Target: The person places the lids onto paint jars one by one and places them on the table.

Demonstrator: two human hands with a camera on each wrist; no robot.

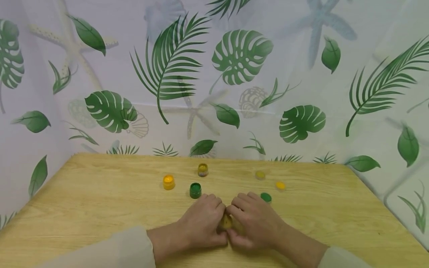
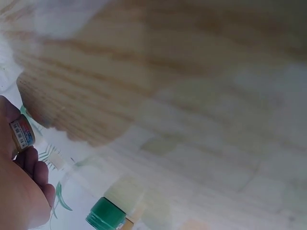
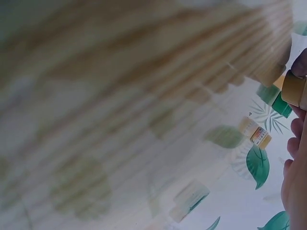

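Note:
Near the table's front, my left hand (image 1: 204, 221) and right hand (image 1: 253, 221) meet around a small brownish-yellow jar (image 1: 226, 222), mostly covered by the fingers. In the left wrist view, the left hand (image 2: 24, 182) pinches this jar (image 2: 22, 133), whose printed label shows. The right wrist view has the right hand (image 3: 297, 153) gripping the jar's brownish-yellow end (image 3: 293, 89); whether that is a lid cannot be told.
Beyond the left hand stand uncovered jars: green (image 1: 195, 190), orange-yellow (image 1: 168, 182) and ochre (image 1: 202, 170). Beyond the right hand lie a green lid (image 1: 266, 197), a yellow lid (image 1: 280, 185) and an ochre lid (image 1: 260, 175). A leaf-patterned cloth hangs behind the wooden table (image 1: 100, 193).

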